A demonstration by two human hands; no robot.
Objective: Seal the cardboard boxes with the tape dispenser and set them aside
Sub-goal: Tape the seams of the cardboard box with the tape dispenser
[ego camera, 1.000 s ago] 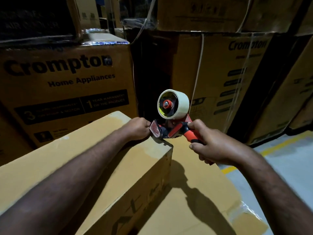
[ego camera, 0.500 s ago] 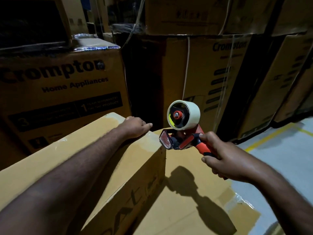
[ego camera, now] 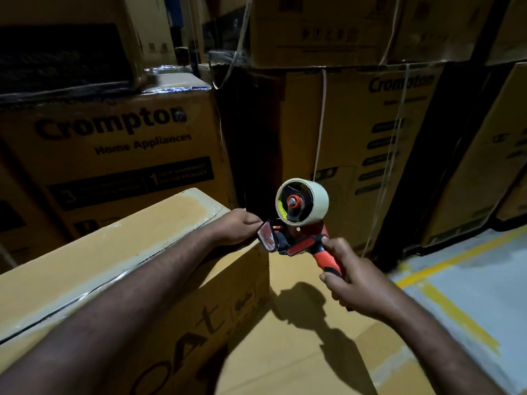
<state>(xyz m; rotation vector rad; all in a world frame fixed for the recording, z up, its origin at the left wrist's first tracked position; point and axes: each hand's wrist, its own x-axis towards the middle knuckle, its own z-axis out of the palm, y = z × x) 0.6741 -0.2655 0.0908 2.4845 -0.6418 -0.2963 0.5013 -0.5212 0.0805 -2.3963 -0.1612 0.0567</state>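
Right hand (ego camera: 353, 283) grips the orange handle of the tape dispenser (ego camera: 302, 233), held in the air just past the far corner of a cardboard box (ego camera: 114, 266). Left hand (ego camera: 236, 226) is at that corner, fingers bent toward the dispenser's mouth; whether they pinch tape cannot be told. A lower box (ego camera: 299, 360) lies beside it, and Crompton cartons (ego camera: 114, 143) stand stacked behind.

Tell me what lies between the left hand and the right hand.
Head view: the tape dispenser fills the gap. The right hand grips its orange handle; the left hand reaches its front end.
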